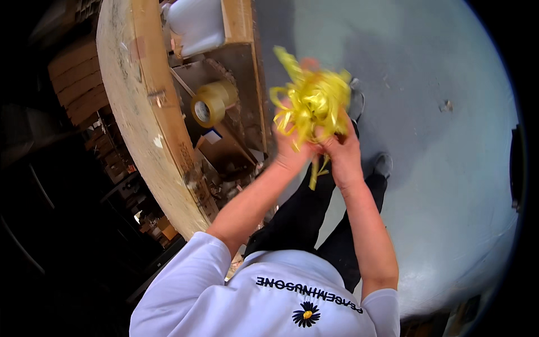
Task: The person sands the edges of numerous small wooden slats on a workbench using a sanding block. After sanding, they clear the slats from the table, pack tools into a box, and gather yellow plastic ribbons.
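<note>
A loose bundle of shiny yellow plastic strapping (317,101) is bunched up in front of me, blurred by motion, with strands sticking out at the top and a short end hanging below. My left hand (293,143) grips it from the lower left, its fingers partly covered by the loops. From the lower right my right hand (343,151) closes on the same bundle, thumb toward the left hand. Both hands are close together under the bundle, over the floor and my legs.
At my left stands a worn wooden bench (160,106) with an open shelf under its edge. A roll of clear yellowish tape (209,108) lies there, near a white plastic container (196,25) and cardboard pieces. My shoes (383,164) stand on the grey-green floor (449,168).
</note>
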`<move>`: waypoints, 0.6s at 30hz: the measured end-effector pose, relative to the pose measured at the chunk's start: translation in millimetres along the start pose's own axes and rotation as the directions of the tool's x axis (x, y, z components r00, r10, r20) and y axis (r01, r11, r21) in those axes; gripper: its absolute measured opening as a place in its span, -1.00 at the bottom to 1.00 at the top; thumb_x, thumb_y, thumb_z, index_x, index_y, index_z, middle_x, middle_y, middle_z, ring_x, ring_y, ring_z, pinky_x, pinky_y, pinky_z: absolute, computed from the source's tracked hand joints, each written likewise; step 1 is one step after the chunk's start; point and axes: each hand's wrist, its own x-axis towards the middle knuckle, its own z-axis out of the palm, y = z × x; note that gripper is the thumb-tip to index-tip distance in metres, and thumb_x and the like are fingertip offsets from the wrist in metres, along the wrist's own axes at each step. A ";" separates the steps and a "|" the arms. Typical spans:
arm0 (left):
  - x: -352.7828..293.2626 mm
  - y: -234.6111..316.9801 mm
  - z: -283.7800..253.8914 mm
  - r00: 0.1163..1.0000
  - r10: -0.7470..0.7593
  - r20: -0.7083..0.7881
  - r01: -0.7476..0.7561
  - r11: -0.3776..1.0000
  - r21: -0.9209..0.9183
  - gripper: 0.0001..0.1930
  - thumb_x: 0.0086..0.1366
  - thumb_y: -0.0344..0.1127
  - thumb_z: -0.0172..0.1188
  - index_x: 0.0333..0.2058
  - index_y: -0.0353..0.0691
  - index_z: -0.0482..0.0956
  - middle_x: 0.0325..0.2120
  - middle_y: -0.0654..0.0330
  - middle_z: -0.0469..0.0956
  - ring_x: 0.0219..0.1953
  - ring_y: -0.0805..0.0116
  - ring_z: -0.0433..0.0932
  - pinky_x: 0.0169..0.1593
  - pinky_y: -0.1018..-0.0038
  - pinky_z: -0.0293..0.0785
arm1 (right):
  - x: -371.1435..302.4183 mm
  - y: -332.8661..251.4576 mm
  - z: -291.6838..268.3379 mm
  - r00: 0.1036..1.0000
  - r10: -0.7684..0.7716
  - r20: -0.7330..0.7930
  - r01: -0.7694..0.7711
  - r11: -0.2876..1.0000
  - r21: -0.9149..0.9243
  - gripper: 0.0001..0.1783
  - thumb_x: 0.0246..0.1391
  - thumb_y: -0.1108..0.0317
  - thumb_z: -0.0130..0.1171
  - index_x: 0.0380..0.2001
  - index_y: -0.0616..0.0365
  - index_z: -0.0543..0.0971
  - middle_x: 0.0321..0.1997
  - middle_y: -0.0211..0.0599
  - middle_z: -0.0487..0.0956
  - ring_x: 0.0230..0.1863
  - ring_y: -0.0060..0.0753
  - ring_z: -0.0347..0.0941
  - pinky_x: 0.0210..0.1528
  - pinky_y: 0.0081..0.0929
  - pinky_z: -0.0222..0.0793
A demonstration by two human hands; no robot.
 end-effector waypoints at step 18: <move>351.1 113.8 -186.2 0.995 0.052 -0.079 0.079 0.013 0.997 -0.54 0.20 -0.27 0.30 0.09 -0.18 0.54 0.07 -0.05 0.54 0.05 -0.12 0.54 0.09 0.14 0.51 | -80.3 102.6 -188.2 0.750 0.466 -0.470 -0.574 0.811 -0.113 -0.55 0.34 0.20 0.14 0.17 0.22 0.44 -0.07 -0.23 0.63 -0.25 -0.47 0.59 -0.25 -0.55 0.53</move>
